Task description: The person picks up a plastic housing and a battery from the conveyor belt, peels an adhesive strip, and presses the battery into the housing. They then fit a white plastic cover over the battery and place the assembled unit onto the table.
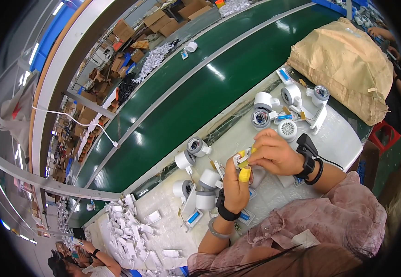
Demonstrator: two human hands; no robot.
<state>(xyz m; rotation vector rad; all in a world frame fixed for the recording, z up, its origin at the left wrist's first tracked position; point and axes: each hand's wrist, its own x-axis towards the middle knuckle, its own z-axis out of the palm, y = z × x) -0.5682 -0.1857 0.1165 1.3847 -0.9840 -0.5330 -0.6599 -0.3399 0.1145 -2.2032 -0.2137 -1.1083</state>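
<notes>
My left hand is closed round a small white plastic part, held up over the table's near side. Yellow tape or finger covers wrap some of its fingertips. My right hand meets it from the right, thumb and fingers pinched together at the part; whatever lies between those fingertips is too small to make out. Below and left of the hands lie several white round fan-like units with flat white arms. More such units lie beyond my right hand, some with a blue cell and loose wires showing.
A heap of white plastic pieces covers the table's left end. Beyond the table runs a green conveyor belt with a metal rail. A large brown paper bag stands at the far right. Another person sits at lower left.
</notes>
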